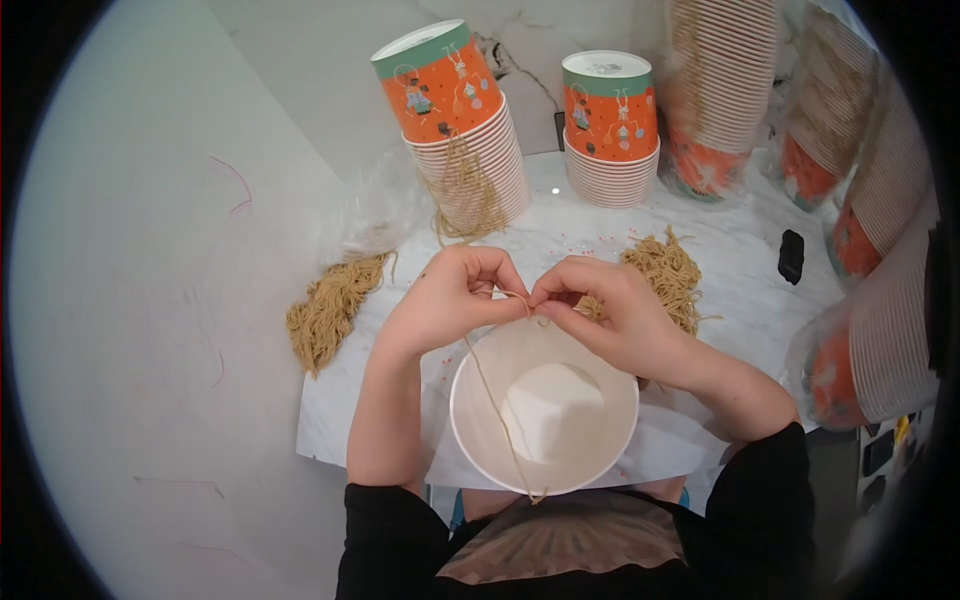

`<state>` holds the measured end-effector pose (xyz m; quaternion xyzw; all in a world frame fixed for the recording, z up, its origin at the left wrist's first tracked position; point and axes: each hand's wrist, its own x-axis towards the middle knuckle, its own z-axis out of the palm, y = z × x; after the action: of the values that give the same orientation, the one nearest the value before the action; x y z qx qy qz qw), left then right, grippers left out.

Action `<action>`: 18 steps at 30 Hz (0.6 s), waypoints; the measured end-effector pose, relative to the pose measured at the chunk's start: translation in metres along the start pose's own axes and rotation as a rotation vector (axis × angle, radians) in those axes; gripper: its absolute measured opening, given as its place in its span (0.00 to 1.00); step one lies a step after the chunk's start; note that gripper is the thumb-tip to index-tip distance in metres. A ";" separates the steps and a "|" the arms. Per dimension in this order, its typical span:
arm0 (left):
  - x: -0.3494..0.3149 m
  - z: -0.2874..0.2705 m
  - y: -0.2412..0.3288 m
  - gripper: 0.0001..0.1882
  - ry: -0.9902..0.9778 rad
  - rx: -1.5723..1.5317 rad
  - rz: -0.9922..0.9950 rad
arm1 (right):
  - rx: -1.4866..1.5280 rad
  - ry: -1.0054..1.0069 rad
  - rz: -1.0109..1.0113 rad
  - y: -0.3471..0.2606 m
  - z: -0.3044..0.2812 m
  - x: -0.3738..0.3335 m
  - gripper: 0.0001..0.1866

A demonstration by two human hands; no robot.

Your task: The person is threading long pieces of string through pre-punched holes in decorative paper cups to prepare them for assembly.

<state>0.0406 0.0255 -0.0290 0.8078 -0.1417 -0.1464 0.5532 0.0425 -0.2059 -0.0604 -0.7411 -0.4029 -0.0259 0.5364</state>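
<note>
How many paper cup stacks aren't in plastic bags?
2: a tall stack with tan string draped over it, beyond the left hand, and a shorter stack to its right. More may be hidden.

The fingers (pixel 505 312) of both hands cover part of the far rim of the white-lined tub (pixel 612 425), and where they pinch the tan strand (pixel 490 396) its end is too small and covered to tell whether it is knotted. The right hand (pixel 615 305) hides the near part of a yarn bundle (pixel 667 272), while the red specks (pixel 590 243) on the desk (pixel 725 235) are too tiny to identify. One tall wrapped stack (pixel 725 60) is cut off by the top edge, and dark objects (pixel 878 452) at lower right fade unreadably into the lens rim.
</note>
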 end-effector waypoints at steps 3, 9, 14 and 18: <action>-0.009 0.005 -0.004 0.05 0.031 -0.120 -0.033 | 0.005 -0.005 -0.018 0.002 0.001 0.000 0.07; -0.027 0.015 -0.028 0.04 0.188 -0.383 0.100 | -0.020 0.021 -0.006 -0.002 0.005 0.001 0.06; -0.031 0.024 -0.043 0.04 0.237 -0.477 0.216 | -0.063 -0.019 -0.037 -0.007 0.008 0.013 0.06; -0.033 0.018 -0.053 0.06 0.293 -0.397 0.193 | -0.145 -0.097 -0.039 -0.014 0.012 0.028 0.07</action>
<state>0.0065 0.0411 -0.0821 0.6787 -0.1050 0.0007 0.7269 0.0480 -0.1788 -0.0412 -0.7703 -0.4401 -0.0295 0.4605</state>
